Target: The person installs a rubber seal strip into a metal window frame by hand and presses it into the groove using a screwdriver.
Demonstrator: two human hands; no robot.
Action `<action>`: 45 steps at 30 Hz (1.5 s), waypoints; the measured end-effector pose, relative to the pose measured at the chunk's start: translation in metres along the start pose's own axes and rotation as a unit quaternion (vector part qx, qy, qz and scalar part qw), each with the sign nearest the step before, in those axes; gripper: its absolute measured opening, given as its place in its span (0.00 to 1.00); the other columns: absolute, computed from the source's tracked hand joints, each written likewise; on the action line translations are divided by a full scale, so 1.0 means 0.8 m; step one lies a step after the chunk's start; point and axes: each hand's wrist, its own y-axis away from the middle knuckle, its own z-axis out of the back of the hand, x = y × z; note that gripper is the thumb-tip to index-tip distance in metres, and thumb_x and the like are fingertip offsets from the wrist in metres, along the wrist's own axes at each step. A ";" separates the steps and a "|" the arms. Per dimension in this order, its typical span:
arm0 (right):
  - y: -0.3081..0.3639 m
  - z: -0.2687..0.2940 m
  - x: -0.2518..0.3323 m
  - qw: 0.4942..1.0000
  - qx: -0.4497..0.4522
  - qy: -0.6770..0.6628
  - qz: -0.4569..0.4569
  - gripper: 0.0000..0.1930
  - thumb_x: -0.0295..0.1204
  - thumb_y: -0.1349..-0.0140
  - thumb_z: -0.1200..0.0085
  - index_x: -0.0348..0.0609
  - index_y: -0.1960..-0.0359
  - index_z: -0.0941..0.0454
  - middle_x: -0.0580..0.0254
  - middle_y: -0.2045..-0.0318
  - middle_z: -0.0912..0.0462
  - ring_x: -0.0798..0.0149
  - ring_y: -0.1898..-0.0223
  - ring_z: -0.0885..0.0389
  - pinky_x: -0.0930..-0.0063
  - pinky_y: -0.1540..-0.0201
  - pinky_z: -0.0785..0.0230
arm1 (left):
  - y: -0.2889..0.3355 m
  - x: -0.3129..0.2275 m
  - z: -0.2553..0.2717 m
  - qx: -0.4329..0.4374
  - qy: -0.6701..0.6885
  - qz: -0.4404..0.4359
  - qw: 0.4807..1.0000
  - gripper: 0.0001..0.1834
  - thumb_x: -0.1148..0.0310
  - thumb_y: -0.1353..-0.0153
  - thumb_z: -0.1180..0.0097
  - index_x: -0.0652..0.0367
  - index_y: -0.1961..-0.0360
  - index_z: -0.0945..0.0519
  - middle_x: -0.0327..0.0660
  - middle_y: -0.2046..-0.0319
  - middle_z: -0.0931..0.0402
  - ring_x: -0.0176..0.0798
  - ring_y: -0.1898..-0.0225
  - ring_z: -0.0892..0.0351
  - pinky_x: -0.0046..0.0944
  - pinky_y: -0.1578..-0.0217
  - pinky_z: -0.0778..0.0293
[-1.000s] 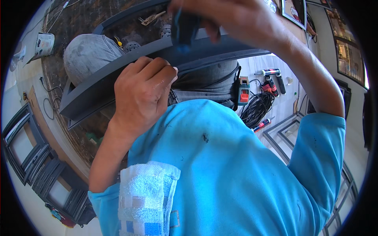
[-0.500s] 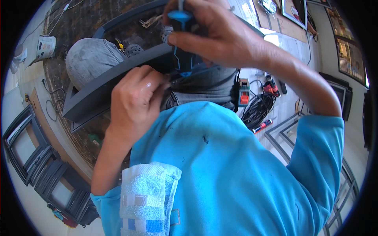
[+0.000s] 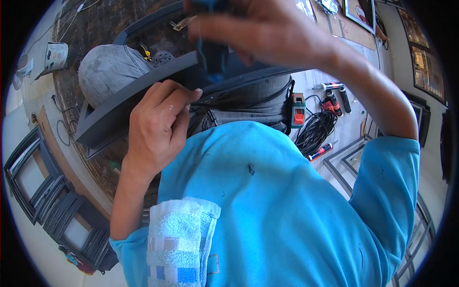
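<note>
A dark grey frame [image 3: 110,115] lies slanted across my lap, with its rail between my hands. My left hand [image 3: 155,126] rests against the near side of that rail, thumb and fingers curled together in a pinch. Whatever sits between those fingertips, if anything, is too small to make out. Above the rail, my right hand [image 3: 282,40] grips a black and blue screwdriver [image 3: 212,60], blurred by motion. Its handle's butt end points down toward the rail near my left fingertips; the shank is out of sight at the top.
Right of my lap are a tape measure [image 3: 297,111], a coiled black cable [image 3: 313,131], a red and black tool [image 3: 331,104] and a sealant-like tube [image 3: 320,152]. Dark frames [image 3: 60,191] are stacked at the left. A white bucket [image 3: 56,56] stands at the far left.
My right hand and the screwdriver have shifted slightly up and left and are now smeared by motion. My left hand has drawn back a little to the left, its fingers still curled.
</note>
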 end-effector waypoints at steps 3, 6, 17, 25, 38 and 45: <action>0.012 -0.017 -0.033 0.984 -0.009 -0.166 0.057 0.14 0.31 0.27 0.45 0.36 0.50 0.34 0.60 0.74 0.22 0.65 0.74 0.23 0.70 0.71 0.30 | 0.003 0.002 0.000 0.003 0.004 0.000 1.000 0.16 0.86 0.51 0.43 0.60 0.62 0.16 0.43 0.67 0.22 0.51 0.64 0.20 0.47 0.64 0.24; 0.007 -0.018 -0.057 0.996 0.038 0.080 0.033 0.14 0.31 0.28 0.44 0.35 0.49 0.32 0.57 0.69 0.19 0.65 0.70 0.22 0.67 0.68 0.29 | -0.003 0.003 -0.002 0.003 -0.009 -0.024 1.000 0.16 0.86 0.51 0.43 0.60 0.61 0.16 0.43 0.66 0.22 0.50 0.64 0.21 0.47 0.63 0.24; 0.006 -0.032 -0.051 0.979 0.006 0.115 0.169 0.14 0.29 0.28 0.45 0.38 0.46 0.31 0.66 0.71 0.24 0.71 0.71 0.24 0.72 0.71 0.33 | 0.010 0.008 -0.003 -0.006 -0.014 -0.012 1.000 0.15 0.86 0.51 0.43 0.62 0.60 0.18 0.46 0.67 0.24 0.52 0.65 0.22 0.48 0.63 0.24; -0.002 -0.019 -0.031 0.994 0.087 0.072 0.016 0.16 0.29 0.28 0.45 0.36 0.46 0.35 0.60 0.69 0.24 0.67 0.72 0.25 0.72 0.71 0.33 | 0.008 0.001 -0.001 -0.003 -0.025 -0.009 1.000 0.13 0.84 0.49 0.42 0.62 0.62 0.19 0.47 0.67 0.24 0.53 0.64 0.22 0.49 0.62 0.24; 0.150 -0.018 0.006 0.894 0.053 0.435 -0.093 0.20 0.29 0.32 0.44 0.41 0.39 0.28 0.47 0.66 0.16 0.56 0.71 0.14 0.60 0.66 0.25 | 0.006 -0.002 -0.041 -0.110 -0.074 -0.068 0.989 0.09 0.72 0.44 0.32 0.58 0.61 0.15 0.39 0.66 0.19 0.44 0.63 0.21 0.45 0.62 0.28; 0.162 -0.047 0.011 0.901 0.104 0.389 -0.161 0.27 0.21 0.34 0.47 0.43 0.32 0.28 0.47 0.66 0.15 0.57 0.74 0.16 0.57 0.72 0.26 | 0.003 -0.003 -0.047 -0.107 -0.093 -0.048 0.989 0.10 0.71 0.46 0.29 0.57 0.63 0.15 0.39 0.66 0.20 0.45 0.62 0.21 0.44 0.59 0.26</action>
